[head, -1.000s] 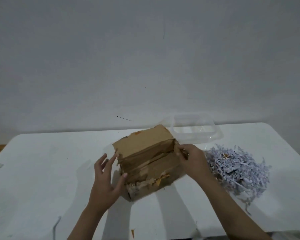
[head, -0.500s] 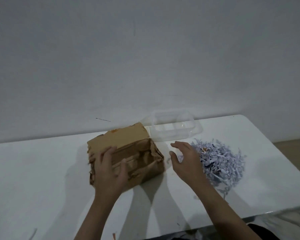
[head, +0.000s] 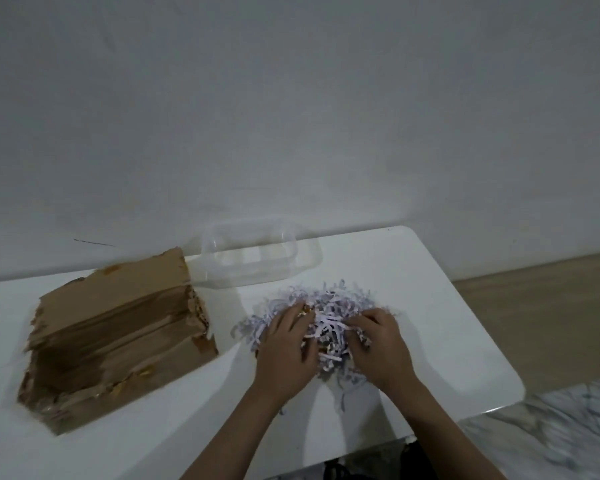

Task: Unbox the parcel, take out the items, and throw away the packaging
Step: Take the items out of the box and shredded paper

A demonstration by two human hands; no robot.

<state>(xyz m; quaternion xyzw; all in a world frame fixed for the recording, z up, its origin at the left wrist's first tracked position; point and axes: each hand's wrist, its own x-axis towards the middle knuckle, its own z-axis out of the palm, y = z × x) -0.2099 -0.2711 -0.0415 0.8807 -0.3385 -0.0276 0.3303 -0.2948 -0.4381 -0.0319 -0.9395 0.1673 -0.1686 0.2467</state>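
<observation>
Shredded paper — gathered between left hand and right hand.

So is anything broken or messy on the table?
Yes. The cardboard box on the left looks torn, with ragged edges and ripped patches. Shredded paper lies in a loose heap on the table, where the left hand and right hand dig into it.

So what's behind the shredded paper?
A clear plastic tub sits behind the paper, by the wall, and looks empty. Both hands, left and right, press into the pile, so anything buried under them is hidden.
</observation>
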